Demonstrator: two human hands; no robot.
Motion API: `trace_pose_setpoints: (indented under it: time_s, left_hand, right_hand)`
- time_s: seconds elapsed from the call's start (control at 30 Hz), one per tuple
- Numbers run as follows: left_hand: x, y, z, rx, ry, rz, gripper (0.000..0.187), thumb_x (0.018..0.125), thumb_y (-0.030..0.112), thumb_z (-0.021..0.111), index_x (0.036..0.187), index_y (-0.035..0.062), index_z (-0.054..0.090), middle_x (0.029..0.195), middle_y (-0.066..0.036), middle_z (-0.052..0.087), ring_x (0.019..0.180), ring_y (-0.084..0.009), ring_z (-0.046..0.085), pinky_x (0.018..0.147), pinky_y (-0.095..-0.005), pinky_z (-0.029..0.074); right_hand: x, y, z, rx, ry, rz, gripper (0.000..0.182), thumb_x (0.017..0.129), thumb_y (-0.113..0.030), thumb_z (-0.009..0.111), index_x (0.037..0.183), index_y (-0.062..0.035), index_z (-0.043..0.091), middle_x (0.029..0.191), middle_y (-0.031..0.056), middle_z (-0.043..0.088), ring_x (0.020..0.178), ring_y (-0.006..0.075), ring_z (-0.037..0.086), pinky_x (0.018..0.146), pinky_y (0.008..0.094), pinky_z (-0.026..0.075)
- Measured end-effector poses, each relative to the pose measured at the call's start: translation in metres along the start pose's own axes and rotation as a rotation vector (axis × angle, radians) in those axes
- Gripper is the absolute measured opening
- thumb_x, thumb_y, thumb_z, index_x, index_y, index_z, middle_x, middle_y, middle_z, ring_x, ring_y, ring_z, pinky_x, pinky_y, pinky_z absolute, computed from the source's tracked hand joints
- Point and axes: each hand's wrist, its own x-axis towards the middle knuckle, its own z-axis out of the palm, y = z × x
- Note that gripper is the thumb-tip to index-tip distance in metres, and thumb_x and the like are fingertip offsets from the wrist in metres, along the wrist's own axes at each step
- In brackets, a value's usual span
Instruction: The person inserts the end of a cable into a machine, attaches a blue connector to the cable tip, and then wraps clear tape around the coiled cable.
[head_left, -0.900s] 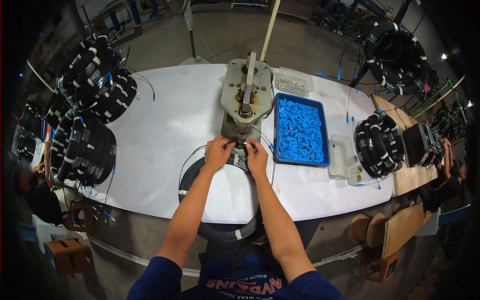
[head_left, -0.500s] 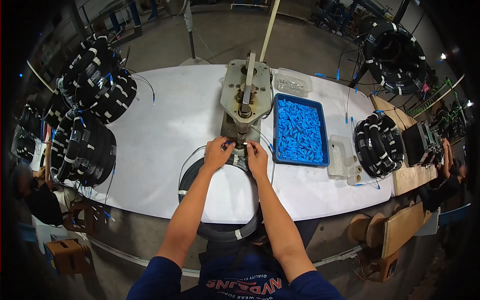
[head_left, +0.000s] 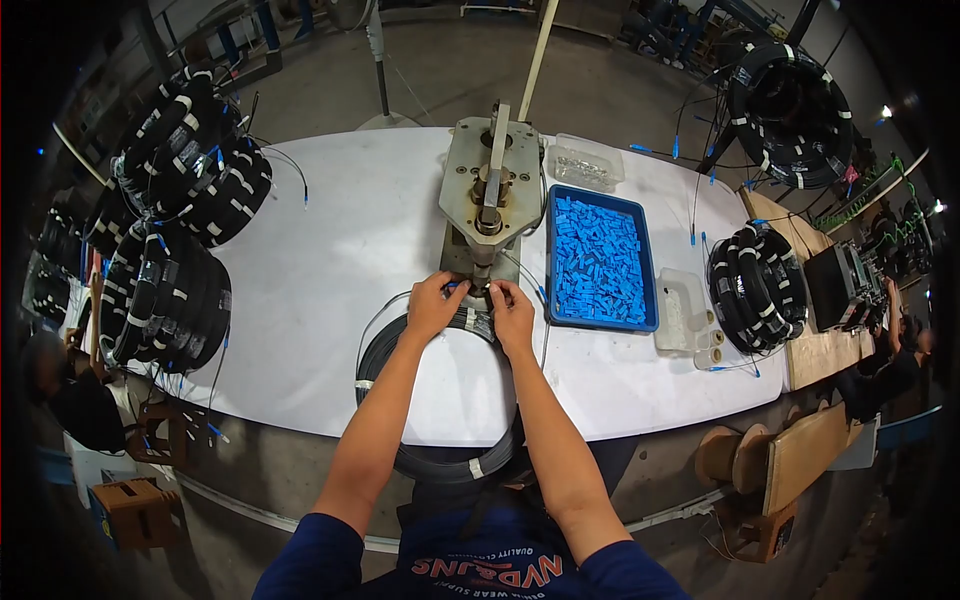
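Observation:
At the base of a metal hand press (head_left: 462, 190), my left hand (head_left: 432, 308) is closed in a pinch on a small blue connector (head_left: 453, 285). My right hand (head_left: 514, 318) pinches close beside it under the press head; whatever lies between its fingertips is too small to make out. Below both hands a coil of black cable (head_left: 376, 368), bound with white tape, rests partly on the table and hangs over its front edge between my forearms. A thin cable runs up from the coil towards the left hand.
To the right stand a blue tray (head_left: 652, 270) of blue connector pieces and two clear plastic boxes (head_left: 590, 180). Taped cable coils are stacked at left (head_left: 165, 310) and right (head_left: 755, 285). Other people sit at both far sides.
Both hands stay at the press base. The fingertips of my right hand have shifted slightly, and the pale spot at them shows less than before.

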Motion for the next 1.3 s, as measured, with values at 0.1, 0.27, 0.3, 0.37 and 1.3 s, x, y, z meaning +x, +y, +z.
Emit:
trace_pose_setpoints:
  time_s: [0.1, 0.27, 0.3, 0.37, 1.3]
  left_hand:
    - [-0.001, 0.004, -0.002, 0.046, 0.012, 0.014, 0.023, 0.088, 0.021, 0.073, 0.092, -0.0019, 0.072, 0.080, -0.015, 0.070, 0.067, -0.0233, 0.065, 0.064, -0.0334, 0.048]
    - [-0.001, 0.004, -0.002, 0.033, 0.022, 0.057, 0.023, 0.088, 0.021, 0.074, 0.091, -0.0013, 0.072, 0.080, -0.016, 0.068, 0.065, -0.0266, 0.063, 0.061, -0.0350, 0.047]
    - [-0.002, 0.005, -0.002, 0.033, 0.022, 0.055, 0.023, 0.088, 0.021, 0.074, 0.091, -0.0013, 0.072, 0.080, -0.016, 0.068, 0.065, -0.0266, 0.063, 0.061, -0.0350, 0.047]
    - [-0.001, 0.007, -0.003, 0.043, 0.029, 0.076, 0.023, 0.088, 0.021, 0.073, 0.092, -0.0013, 0.072, 0.080, -0.016, 0.068, 0.064, -0.0274, 0.062, 0.060, -0.0358, 0.046]
    - [0.001, 0.008, -0.002, 0.094, -0.028, -0.101, 0.027, 0.091, 0.029, 0.070, 0.102, 0.0039, 0.074, 0.090, -0.014, 0.072, 0.072, -0.0267, 0.064, 0.068, -0.0347, 0.049]
  right_hand:
    - [-0.001, -0.004, 0.000, -0.065, -0.007, 0.016, 0.022, 0.094, -0.022, 0.068, 0.104, -0.0031, 0.073, 0.083, 0.0070, 0.071, 0.068, 0.0137, 0.058, 0.067, 0.0283, 0.049]
    - [-0.001, -0.002, 0.001, -0.053, 0.004, 0.000, 0.019, 0.094, -0.019, 0.067, 0.103, -0.0026, 0.072, 0.081, 0.0066, 0.070, 0.066, 0.0127, 0.057, 0.065, 0.0276, 0.048]
    - [-0.002, -0.002, 0.001, -0.054, 0.003, 0.001, 0.019, 0.094, -0.019, 0.067, 0.103, -0.0026, 0.072, 0.081, 0.0066, 0.070, 0.066, 0.0127, 0.057, 0.065, 0.0276, 0.048]
    - [-0.002, -0.004, 0.001, -0.035, 0.017, -0.027, 0.018, 0.094, -0.018, 0.067, 0.102, -0.0023, 0.072, 0.081, 0.0063, 0.070, 0.065, 0.0123, 0.057, 0.063, 0.0273, 0.048]
    - [-0.002, -0.013, 0.010, -0.064, 0.076, 0.004, 0.019, 0.098, -0.018, 0.063, 0.103, 0.0003, 0.069, 0.088, 0.0109, 0.071, 0.077, 0.0161, 0.065, 0.073, 0.0295, 0.050]
